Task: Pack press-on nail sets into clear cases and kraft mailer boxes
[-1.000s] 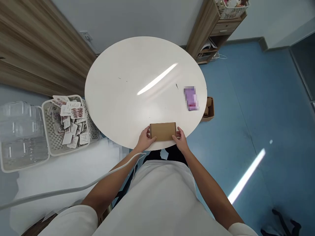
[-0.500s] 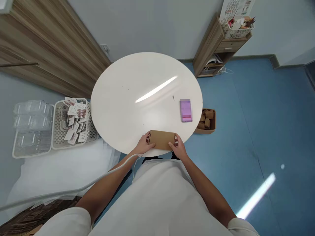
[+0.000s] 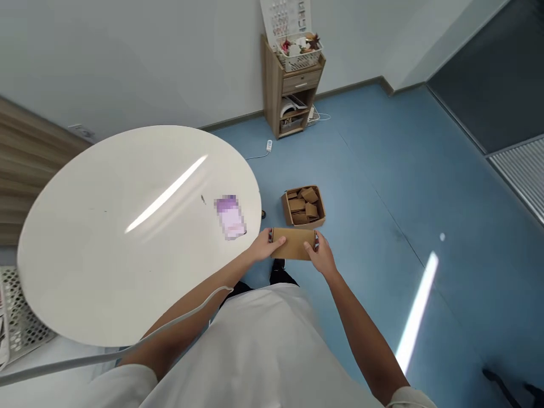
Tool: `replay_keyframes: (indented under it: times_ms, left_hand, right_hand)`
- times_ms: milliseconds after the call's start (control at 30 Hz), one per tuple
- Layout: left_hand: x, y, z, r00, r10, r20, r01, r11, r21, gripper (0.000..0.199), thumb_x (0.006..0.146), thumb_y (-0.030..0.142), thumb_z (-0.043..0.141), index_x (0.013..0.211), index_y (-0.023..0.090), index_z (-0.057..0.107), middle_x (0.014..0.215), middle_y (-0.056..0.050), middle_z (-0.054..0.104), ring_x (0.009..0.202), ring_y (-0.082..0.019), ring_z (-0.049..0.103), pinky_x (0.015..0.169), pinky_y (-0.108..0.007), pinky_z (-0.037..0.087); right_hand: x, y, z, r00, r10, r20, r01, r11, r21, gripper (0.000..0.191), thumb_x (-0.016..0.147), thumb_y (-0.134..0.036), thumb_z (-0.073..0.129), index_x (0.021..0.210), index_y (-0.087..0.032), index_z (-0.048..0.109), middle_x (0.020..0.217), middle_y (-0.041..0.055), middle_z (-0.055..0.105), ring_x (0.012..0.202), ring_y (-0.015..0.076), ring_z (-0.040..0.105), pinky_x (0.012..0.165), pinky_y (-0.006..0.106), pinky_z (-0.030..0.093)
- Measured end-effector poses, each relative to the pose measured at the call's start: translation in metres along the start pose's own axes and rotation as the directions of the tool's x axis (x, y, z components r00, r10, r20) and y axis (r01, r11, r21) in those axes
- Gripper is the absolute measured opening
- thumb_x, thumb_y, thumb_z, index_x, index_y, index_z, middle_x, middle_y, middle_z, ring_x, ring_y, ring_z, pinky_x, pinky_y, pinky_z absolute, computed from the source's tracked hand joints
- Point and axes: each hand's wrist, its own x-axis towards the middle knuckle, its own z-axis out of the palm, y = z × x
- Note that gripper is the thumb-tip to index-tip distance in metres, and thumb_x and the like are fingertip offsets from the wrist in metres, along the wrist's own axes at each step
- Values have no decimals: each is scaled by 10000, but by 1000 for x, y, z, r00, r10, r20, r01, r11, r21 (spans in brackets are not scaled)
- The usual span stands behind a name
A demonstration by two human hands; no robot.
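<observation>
A flat brown cardboard box (image 3: 293, 243) is held level between my two hands, past the right edge of the white oval table (image 3: 106, 272). My left hand (image 3: 267, 245) grips its left end, thumb on top and fingers underneath. At the right end, my right hand (image 3: 321, 254) holds it the same way. Just beyond the held box, on the blue floor, stands an open carton (image 3: 324, 212) with several small brown boxes inside. A blurred purple and pink item (image 3: 230, 217) lies on the table near its right edge.
A wooden cabinet (image 3: 272, 85) stands against the wall, with a white basket (image 3: 300, 59) of small items on top. A white perforated basket (image 3: 25, 317) is at the lower left. A cable (image 3: 170, 324) runs along my left arm. A power strip (image 3: 269, 146) lies on the floor.
The view has turned to the right. Both hands have carried the brown box from over the table's front edge to beyond its right side, near the floor carton.
</observation>
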Motion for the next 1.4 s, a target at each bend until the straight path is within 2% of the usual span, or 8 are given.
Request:
replay_keyframes:
  times_ms: [200,400,567,767,1033,1267,1333,1400]
  left_hand:
    - [70,34,36,991,119,62,-113,990,-82,665,704,522,565,1226,157,375,1335,-138,382,1219,-253,367,981,-370,321]
    - [65,23,36,990,50,132,-57,997,48,741,659,527,603,1263,167,369,1388,-143,299,1269,-271,287,1035,-398,240]
    - [14,5,2,993,81,82,-89,991,104,698,676,509,586,1249,157,397,1328,-153,397,1208,-276,389,981,-395,338]
    - [-85,-16,-65,963,229,-139,-210,967,143,598,745,470,518,1261,204,373,1282,-124,451,1068,-254,530,852,-384,449]
    - [-222,-99,-153,809,212,-548,-147,976,160,513,776,435,460,1240,227,389,1109,-87,565,939,-215,582,671,-317,482]
    - [-295,-175,-191,659,57,-750,-114,993,-25,493,759,437,473,1204,228,440,1091,-76,572,906,-208,582,672,-312,474]
    - [-310,-191,-198,640,12,-768,-89,994,-58,513,745,446,486,1204,219,451,1098,-84,573,912,-219,578,693,-323,469]
    - [-323,-206,-206,642,-30,-766,-41,996,-74,544,713,459,522,1190,201,477,1114,-100,571,916,-238,577,723,-338,461]
  right_hand:
    - [45,28,-28,996,59,-61,-42,965,260,704,749,-519,463,1341,-224,223,1349,107,352,1161,235,422,923,389,375]
    - [38,53,-17,974,224,-32,-207,937,283,709,749,-525,448,1344,-195,244,1387,132,300,1182,255,428,961,408,349]
    - [14,36,6,989,145,-10,-133,927,351,637,738,-466,498,1298,-212,334,1316,140,409,995,223,573,887,395,416]
    - [-20,-48,57,974,-226,15,197,876,441,537,762,-393,507,1247,-197,387,1128,131,565,803,165,609,764,366,474]
    - [-75,-152,159,831,-534,154,459,815,353,440,784,-384,472,1174,-182,442,958,96,617,726,153,583,642,328,497]
    - [-120,-214,236,710,-622,329,569,783,252,464,812,-399,399,1234,-215,349,1006,97,591,730,165,582,596,323,498]
    - [-127,-229,250,636,-629,448,618,762,193,471,808,-399,407,1240,-222,349,1030,90,582,716,157,581,629,332,497]
    - [-128,-244,263,489,-587,646,705,701,104,456,791,-405,440,1216,-242,402,1048,76,581,722,158,586,661,335,492]
